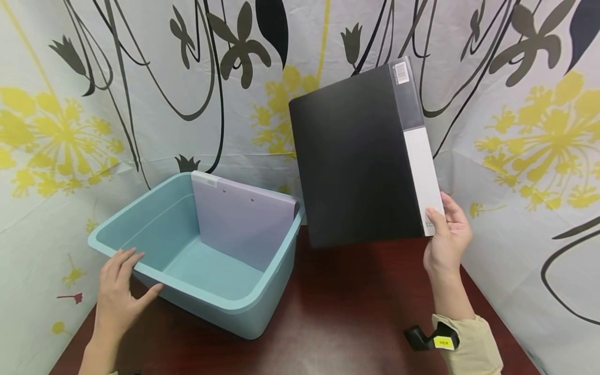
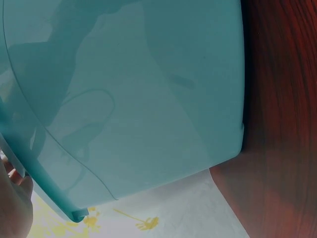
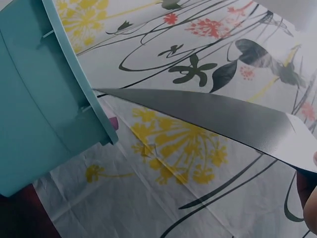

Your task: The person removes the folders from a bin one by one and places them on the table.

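A dark reddish-brown desk [image 1: 356, 307], seemingly wood-grained where dimly seen, is topped on its left by a light-blue tub [image 1: 201, 268], set upright.

smooth plastic tub [image 1: 276, 291], matt plastic folder [image 1: 351, 161], glossy wood-grain table [image 1: 356, 307], creased cloth backdrop [image 1: 150, 135].

A cloth-walled nook, whether in a home or an office unclear: floral cloth [image 1: 154, 138] rises behind the far edge and along both side edges of a dark wood-grained counter [image 1: 347, 302].
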Action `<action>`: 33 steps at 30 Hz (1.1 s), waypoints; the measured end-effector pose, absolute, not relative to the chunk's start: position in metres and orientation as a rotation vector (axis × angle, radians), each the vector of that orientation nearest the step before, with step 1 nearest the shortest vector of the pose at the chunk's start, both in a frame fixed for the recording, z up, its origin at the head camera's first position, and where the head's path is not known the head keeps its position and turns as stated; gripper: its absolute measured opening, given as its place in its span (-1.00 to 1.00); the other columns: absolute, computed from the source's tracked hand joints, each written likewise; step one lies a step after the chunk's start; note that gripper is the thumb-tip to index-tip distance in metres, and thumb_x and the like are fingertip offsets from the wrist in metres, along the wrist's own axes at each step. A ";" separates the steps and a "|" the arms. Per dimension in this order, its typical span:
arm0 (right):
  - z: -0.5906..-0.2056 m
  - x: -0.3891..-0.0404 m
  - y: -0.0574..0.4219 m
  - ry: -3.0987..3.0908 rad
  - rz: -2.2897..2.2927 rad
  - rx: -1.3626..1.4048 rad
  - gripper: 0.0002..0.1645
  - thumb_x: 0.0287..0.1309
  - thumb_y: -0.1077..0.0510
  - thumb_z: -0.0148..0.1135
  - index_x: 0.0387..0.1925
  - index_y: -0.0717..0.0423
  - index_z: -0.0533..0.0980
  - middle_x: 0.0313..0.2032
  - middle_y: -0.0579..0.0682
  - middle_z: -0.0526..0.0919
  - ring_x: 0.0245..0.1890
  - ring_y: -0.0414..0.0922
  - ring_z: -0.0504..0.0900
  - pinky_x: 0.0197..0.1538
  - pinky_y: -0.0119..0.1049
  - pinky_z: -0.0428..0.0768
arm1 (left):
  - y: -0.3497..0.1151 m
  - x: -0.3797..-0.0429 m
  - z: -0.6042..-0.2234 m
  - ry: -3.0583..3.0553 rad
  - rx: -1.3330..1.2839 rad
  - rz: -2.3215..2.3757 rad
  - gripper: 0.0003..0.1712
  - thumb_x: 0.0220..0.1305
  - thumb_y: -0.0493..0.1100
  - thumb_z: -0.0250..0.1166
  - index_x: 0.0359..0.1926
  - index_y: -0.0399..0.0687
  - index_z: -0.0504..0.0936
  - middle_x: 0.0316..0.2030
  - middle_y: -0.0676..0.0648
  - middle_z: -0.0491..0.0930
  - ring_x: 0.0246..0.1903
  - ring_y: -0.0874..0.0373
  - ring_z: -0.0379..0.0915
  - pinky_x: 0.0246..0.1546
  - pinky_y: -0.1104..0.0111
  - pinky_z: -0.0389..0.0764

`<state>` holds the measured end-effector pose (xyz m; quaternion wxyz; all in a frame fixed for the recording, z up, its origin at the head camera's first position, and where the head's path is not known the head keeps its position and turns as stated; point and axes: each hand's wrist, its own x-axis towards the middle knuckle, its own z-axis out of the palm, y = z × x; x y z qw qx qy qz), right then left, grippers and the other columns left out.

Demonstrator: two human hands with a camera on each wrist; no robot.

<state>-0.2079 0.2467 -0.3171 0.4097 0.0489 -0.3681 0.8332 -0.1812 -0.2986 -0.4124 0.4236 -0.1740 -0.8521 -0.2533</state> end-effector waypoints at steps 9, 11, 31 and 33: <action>-0.329 -0.202 0.256 -0.919 2.098 0.091 -0.65 -0.09 0.62 0.12 -0.19 0.43 0.53 -0.31 0.16 0.65 -0.36 -0.11 0.62 -0.38 -0.43 0.58 | -0.299 -0.180 -0.413 -2.132 -0.440 -0.629 0.04 -0.04 0.51 0.06 -0.01 -0.44 0.42 0.02 -0.43 0.31 0.17 -0.34 0.06 0.28 0.06 -0.08; -0.331 -0.201 0.258 -0.916 2.105 0.085 -0.66 -0.09 0.62 0.12 -0.20 0.44 0.53 -0.30 0.16 0.65 -0.35 -0.11 0.62 -0.38 -0.43 0.58 | -0.299 -0.181 -0.413 -2.132 -0.441 -0.627 0.04 -0.04 0.51 0.06 -0.01 -0.44 0.42 0.03 -0.43 0.31 0.17 -0.33 0.06 0.28 0.06 -0.08; -0.359 -0.190 0.268 -1.013 2.116 -0.069 -0.66 -0.07 0.61 0.12 -0.22 0.35 0.56 -0.38 0.08 0.67 -0.47 -0.18 0.64 -0.47 -0.47 0.56 | -0.300 -0.182 -0.414 -2.133 -0.446 -0.631 0.03 -0.03 0.50 0.06 0.00 -0.43 0.42 0.03 -0.43 0.31 0.16 -0.34 0.06 0.28 0.06 -0.08; -0.363 -0.189 0.268 -1.029 2.116 -0.098 -0.66 -0.07 0.60 0.12 -0.23 0.33 0.56 -0.39 0.07 0.67 -0.48 -0.19 0.64 -0.47 -0.47 0.56 | -0.299 -0.182 -0.414 -2.133 -0.444 -0.632 0.03 -0.03 0.50 0.05 0.00 -0.43 0.42 0.03 -0.43 0.31 0.16 -0.34 0.06 0.28 0.06 -0.08</action>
